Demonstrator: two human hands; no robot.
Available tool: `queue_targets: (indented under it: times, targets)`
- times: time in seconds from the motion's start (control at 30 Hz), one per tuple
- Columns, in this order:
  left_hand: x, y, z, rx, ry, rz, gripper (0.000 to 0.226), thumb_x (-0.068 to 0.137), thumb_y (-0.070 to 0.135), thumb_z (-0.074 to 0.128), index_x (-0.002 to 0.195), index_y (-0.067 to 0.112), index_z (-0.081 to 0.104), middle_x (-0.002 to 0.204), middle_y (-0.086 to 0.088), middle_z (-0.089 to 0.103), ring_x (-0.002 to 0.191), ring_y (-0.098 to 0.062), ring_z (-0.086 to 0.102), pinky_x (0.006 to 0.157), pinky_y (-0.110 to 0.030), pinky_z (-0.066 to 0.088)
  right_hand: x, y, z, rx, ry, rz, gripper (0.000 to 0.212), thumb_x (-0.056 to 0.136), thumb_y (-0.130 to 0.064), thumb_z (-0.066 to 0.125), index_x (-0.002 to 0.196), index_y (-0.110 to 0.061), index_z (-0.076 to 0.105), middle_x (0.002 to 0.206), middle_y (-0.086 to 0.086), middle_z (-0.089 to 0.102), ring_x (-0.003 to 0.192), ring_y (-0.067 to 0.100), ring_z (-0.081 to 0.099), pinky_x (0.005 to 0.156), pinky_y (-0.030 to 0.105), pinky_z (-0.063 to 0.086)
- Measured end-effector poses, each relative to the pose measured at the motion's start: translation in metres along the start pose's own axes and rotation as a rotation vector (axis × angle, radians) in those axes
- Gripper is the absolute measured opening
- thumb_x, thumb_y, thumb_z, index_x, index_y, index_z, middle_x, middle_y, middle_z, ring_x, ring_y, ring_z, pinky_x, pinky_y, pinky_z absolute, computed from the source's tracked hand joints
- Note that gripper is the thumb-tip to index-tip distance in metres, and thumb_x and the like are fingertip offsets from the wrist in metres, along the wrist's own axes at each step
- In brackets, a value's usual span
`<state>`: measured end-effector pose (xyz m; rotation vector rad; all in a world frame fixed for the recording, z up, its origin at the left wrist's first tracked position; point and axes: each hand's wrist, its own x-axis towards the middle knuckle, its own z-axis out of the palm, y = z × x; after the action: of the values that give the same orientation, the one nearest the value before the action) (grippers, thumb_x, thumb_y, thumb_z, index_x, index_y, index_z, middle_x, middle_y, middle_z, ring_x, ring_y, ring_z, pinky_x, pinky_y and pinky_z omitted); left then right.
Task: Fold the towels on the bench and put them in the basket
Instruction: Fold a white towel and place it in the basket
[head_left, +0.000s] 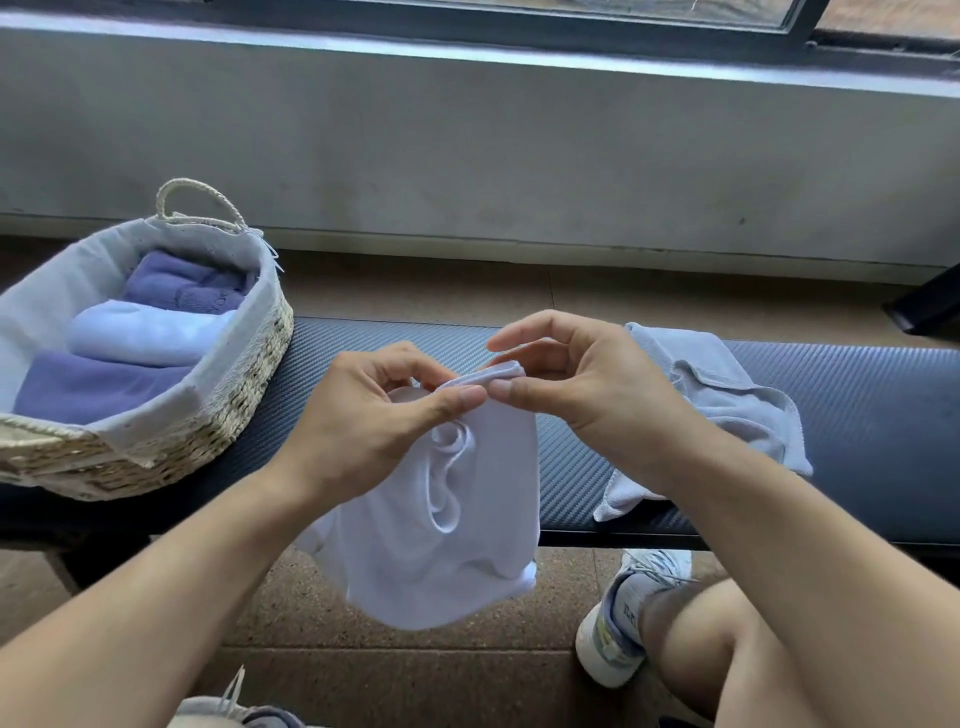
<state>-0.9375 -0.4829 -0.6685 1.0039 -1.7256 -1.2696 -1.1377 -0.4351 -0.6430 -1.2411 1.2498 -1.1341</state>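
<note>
I see a white towel (441, 525), a pale grey towel (727, 400), and a dark navy bench (857, 415) with a fine ribbed weave. The straw-coloured woven basket (244, 395), lined in off-white, holds purple and pale lilac folded towels (130, 343).

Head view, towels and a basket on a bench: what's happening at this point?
A person is partway through folding laundry. Both hands, left hand and right hand, pinch the top edge of a white towel, which hangs in the air in front of the bench. Another pale towel lies crumpled on the bench to the right, not yet folded. The basket at the left end already holds three folded towels, two purple and one light.
</note>
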Motion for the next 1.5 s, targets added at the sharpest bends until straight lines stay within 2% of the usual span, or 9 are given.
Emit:
queue_targets:
  times: [0.23, 0.37, 0.5, 0.7, 0.83, 1.0, 1.2, 1.37, 1.5]
  targets:
    - [0.0, -0.004, 0.001, 0.018, 0.037, 0.001, 0.023, 0.075, 0.043, 0.081, 0.08, 0.02, 0.079, 0.082, -0.008, 0.072, 0.079, -0.029, 0.067, 0.08, -0.048, 0.052, 0.002, 0.005, -0.002, -0.028, 0.044, 0.035, 0.024, 0.081, -0.008, 0.08, 0.103, -0.007, 0.069, 0.097, 0.017, 0.078, 0.086, 0.023, 0.073, 0.081, 0.035, 0.059]
    - [0.001, -0.005, 0.002, -0.044, 0.083, -0.049, 0.033, 0.076, 0.051, 0.081, 0.082, 0.02, 0.074, 0.075, -0.031, 0.066, 0.063, -0.018, 0.059, 0.067, -0.038, 0.048, 0.005, 0.014, -0.007, -0.226, -0.075, 0.18, 0.025, 0.081, -0.014, 0.084, 0.1, -0.003, 0.071, 0.098, 0.018, 0.077, 0.088, 0.028, 0.074, 0.092, 0.047, 0.057]
    - [0.005, -0.006, 0.001, -0.069, 0.234, -0.045, 0.018, 0.091, 0.034, 0.071, 0.085, 0.017, 0.067, 0.068, 0.005, 0.067, 0.059, -0.005, 0.06, 0.063, -0.023, 0.048, 0.011, 0.024, -0.01, -0.38, -0.17, 0.259, 0.013, 0.087, -0.024, 0.08, 0.089, -0.015, 0.07, 0.098, 0.012, 0.077, 0.085, 0.021, 0.068, 0.099, 0.052, 0.051]
    - [0.012, -0.014, -0.005, -0.225, 0.402, -0.107, 0.015, 0.098, 0.035, 0.064, 0.085, 0.028, 0.062, 0.063, 0.006, 0.064, 0.057, -0.016, 0.053, 0.063, -0.035, 0.043, 0.017, 0.024, -0.008, -0.23, -0.105, 0.207, 0.019, 0.089, -0.018, 0.077, 0.101, -0.012, 0.064, 0.092, 0.019, 0.075, 0.082, 0.021, 0.066, 0.093, 0.045, 0.057]
    - [0.019, -0.012, -0.005, -0.306, 0.468, -0.138, 0.014, 0.1, 0.031, 0.062, 0.088, 0.025, 0.06, 0.058, 0.008, 0.062, 0.052, -0.011, 0.053, 0.053, -0.025, 0.045, 0.02, 0.037, -0.004, -0.634, -0.316, 0.248, 0.017, 0.086, -0.028, 0.08, 0.097, -0.016, 0.075, 0.089, 0.003, 0.077, 0.079, 0.015, 0.069, 0.086, 0.046, 0.059]
    - [0.032, -0.022, -0.017, -0.14, 0.591, -0.095, 0.011, 0.1, 0.031, 0.063, 0.094, 0.022, 0.06, 0.069, 0.006, 0.065, 0.055, -0.002, 0.059, 0.06, -0.025, 0.049, 0.031, 0.034, -0.013, -0.607, 0.015, 0.186, 0.013, 0.088, -0.024, 0.074, 0.08, -0.022, 0.064, 0.075, -0.004, 0.068, 0.07, 0.013, 0.062, 0.067, 0.035, 0.053]
    - [0.026, -0.029, -0.013, 0.447, 0.269, 0.057, 0.007, 0.094, 0.034, 0.069, 0.098, 0.029, 0.065, 0.068, 0.009, 0.068, 0.061, -0.006, 0.066, 0.064, -0.028, 0.052, 0.041, 0.037, -0.035, -0.662, 0.244, 0.07, 0.004, 0.088, -0.03, 0.072, 0.085, -0.029, 0.07, 0.078, -0.008, 0.07, 0.066, 0.006, 0.06, 0.058, 0.025, 0.044]
    - [0.02, -0.031, 0.007, 0.741, 0.104, 0.165, 0.055, 0.082, 0.08, 0.048, 0.081, 0.032, 0.074, 0.077, 0.015, 0.065, 0.068, -0.009, 0.06, 0.058, -0.032, 0.044, 0.034, 0.043, -0.018, -0.761, 0.096, 0.026, 0.003, 0.086, -0.034, 0.075, 0.089, -0.033, 0.075, 0.078, -0.013, 0.068, 0.067, 0.004, 0.06, 0.061, 0.026, 0.048]
    - [0.021, -0.031, 0.014, 0.736, 0.107, 0.228, 0.048, 0.078, 0.079, 0.059, 0.087, 0.034, 0.073, 0.085, 0.015, 0.064, 0.068, -0.004, 0.057, 0.058, -0.029, 0.041, 0.028, 0.04, -0.011, -0.722, -0.058, 0.016, 0.026, 0.083, -0.026, 0.08, 0.108, -0.032, 0.074, 0.083, -0.014, 0.073, 0.074, -0.001, 0.066, 0.07, 0.02, 0.052]
